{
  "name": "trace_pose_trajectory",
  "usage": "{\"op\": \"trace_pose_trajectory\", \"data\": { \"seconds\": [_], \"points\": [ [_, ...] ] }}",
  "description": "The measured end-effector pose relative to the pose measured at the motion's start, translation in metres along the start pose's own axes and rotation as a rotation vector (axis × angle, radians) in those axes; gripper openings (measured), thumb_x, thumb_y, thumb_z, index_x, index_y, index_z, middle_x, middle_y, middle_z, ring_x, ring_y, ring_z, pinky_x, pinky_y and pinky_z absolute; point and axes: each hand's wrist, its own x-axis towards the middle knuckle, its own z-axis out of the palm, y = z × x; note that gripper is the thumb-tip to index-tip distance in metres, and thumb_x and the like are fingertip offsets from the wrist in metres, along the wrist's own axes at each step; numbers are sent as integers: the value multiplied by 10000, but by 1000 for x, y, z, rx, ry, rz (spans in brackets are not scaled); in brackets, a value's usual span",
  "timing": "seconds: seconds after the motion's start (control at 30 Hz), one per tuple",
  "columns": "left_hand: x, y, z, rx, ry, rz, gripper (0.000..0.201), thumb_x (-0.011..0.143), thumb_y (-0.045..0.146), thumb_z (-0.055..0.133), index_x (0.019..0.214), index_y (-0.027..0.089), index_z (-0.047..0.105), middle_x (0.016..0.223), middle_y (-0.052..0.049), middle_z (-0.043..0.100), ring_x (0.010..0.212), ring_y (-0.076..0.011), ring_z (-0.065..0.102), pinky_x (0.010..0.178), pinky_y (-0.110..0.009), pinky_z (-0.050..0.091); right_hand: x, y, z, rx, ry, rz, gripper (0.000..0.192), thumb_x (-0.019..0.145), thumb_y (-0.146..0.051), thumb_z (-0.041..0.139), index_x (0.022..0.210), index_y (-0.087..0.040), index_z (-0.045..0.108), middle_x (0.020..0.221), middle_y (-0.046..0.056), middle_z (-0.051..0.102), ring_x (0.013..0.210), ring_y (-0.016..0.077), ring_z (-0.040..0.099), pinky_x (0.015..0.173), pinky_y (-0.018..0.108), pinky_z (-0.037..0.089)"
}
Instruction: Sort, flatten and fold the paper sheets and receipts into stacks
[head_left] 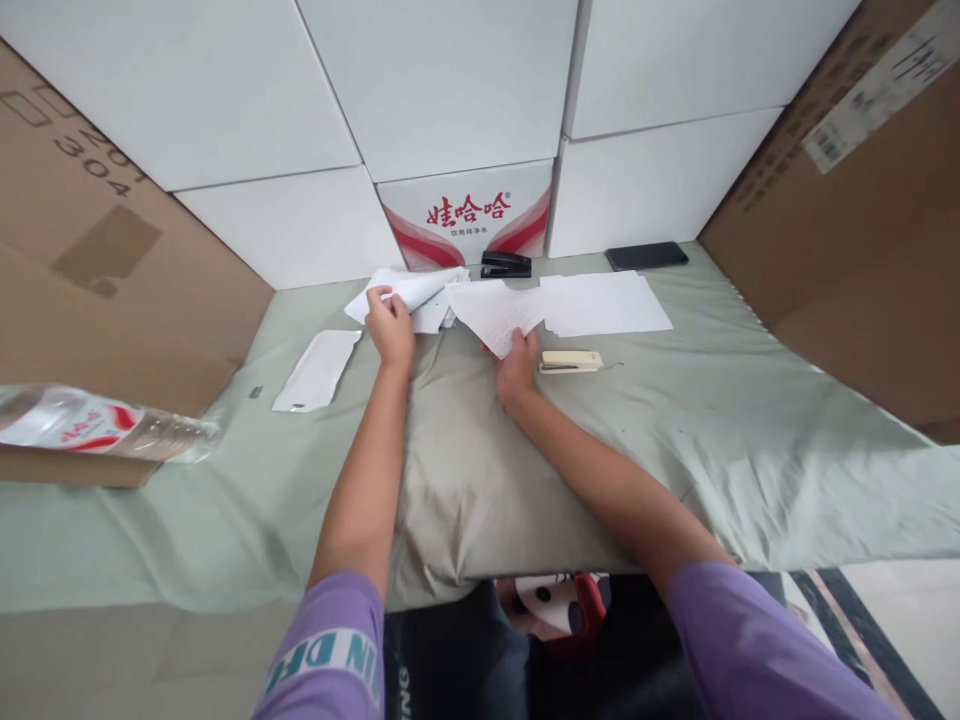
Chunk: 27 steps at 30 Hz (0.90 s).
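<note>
My left hand (390, 328) has its fingers curled on the curled-up edge of a sheet in a loose pile of white papers (411, 288). Between the thumb and fingers of my right hand (517, 367) is a sheet of paper with writing (495, 308), tilted up off the cloth. Right of it lies a flat stack of white paper (606, 304). A cream stapler (570, 361) rests just beside my right hand. Behind the sheets sits a black stapler (506, 265).
A white plastic packet (318, 371) lies left of my left hand. At the back right is a black phone (646, 256). Cardboard boxes (112, 220) and white cartons (465, 215) wall in the green cloth (465, 450). A water bottle (105, 424) lies at far left.
</note>
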Motion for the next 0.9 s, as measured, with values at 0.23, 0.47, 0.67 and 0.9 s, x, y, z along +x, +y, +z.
{"op": "trace_pose_trajectory", "data": {
  "seconds": [0.23, 0.47, 0.67, 0.9],
  "points": [
    [12, -8, -1, -201, 118, -147, 228, 895, 150, 538, 1117, 135, 586, 725, 1, 638, 732, -159, 638, 825, -282, 496, -4, -1, 0, -56, 20, -63, 513, 879, -405, 487, 1372, -265, 498, 1229, 70, 651, 1048, 213, 651, 822, 431, 623],
    [0, -14, 8, -219, -58, 11, 316, 883, 257, 585, 1167, 144, 667, 810, -25, 732, 809, -180, 689, 866, -301, 508, -10, -4, -2, -226, -10, -249, 511, 926, -462, 475, 1373, -221, 532, 1399, 94, 598, 1309, 225, 552, 1158, 481, 425],
    [-13, -5, 11, 7, -320, 233, 243, 889, 301, 610, 1068, 224, 754, 960, -54, 777, 982, -243, 695, 929, -355, 491, -13, -5, -2, -331, -60, -322, 568, 959, -558, 434, 1392, -203, 530, 1500, 108, 531, 1446, 232, 437, 1256, 472, 270],
    [-13, -2, 11, 166, -428, 461, 330, 901, 365, 645, 1185, 221, 732, 1203, -97, 730, 1242, -293, 568, 1084, -448, 420, -8, -2, -3, -365, -53, -325, 605, 966, -581, 411, 1429, -203, 506, 1532, 107, 501, 1440, 226, 448, 1252, 483, 276]
  ]
}}
